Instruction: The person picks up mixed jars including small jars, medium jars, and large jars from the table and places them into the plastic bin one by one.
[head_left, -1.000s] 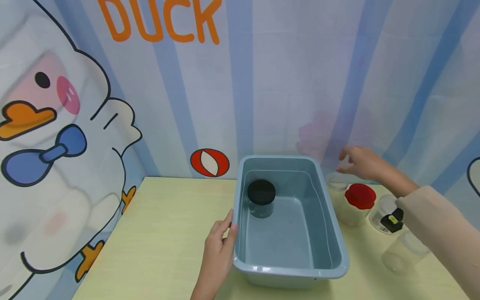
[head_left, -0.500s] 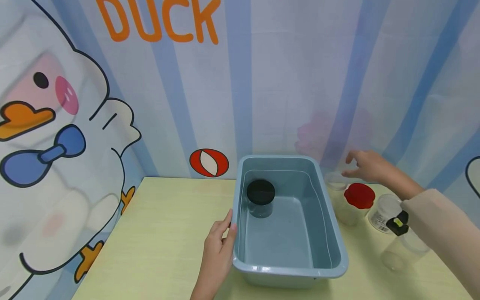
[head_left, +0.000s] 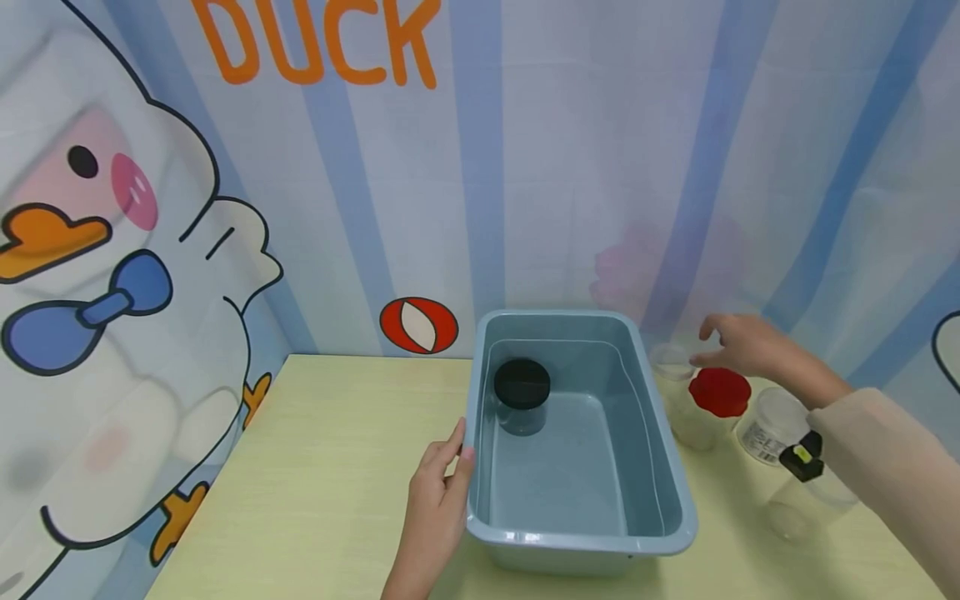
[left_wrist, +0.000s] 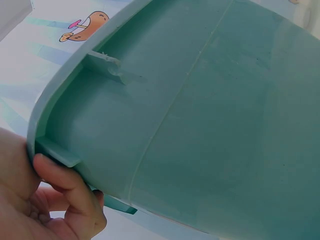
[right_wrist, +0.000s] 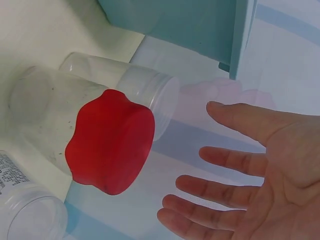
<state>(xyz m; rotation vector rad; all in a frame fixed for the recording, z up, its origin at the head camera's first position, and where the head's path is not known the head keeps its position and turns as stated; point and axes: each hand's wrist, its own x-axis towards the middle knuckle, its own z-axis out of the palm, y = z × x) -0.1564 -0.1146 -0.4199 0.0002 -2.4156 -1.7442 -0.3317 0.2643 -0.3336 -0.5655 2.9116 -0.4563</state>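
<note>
My left hand (head_left: 435,504) holds the left rim of a blue-grey plastic basin (head_left: 678,533); in the left wrist view its fingers (left_wrist: 67,185) curl under the rim. Inside the basin, near its back left corner, stands a clear jar with a black lid (head_left: 522,385). My right hand (head_left: 742,343) hovers over the jars right of the basin and holds nothing. In the right wrist view its fingers are spread apart, close to a clear jar with a scalloped red lid (right_wrist: 112,142). Behind that is a clear jar with a see-through lid (right_wrist: 150,95).
Further right stand a labelled clear jar with a white lid (head_left: 772,425) and another clear jar (head_left: 802,508), partly behind the sleeve (head_left: 892,467). The pale yellow table (head_left: 322,475) meets a striped duck-print curtain (head_left: 555,167) at the back.
My right hand has moved a little right and down, toward the red-lidded jar. The left hand, the basin and the jars have stayed in place.
</note>
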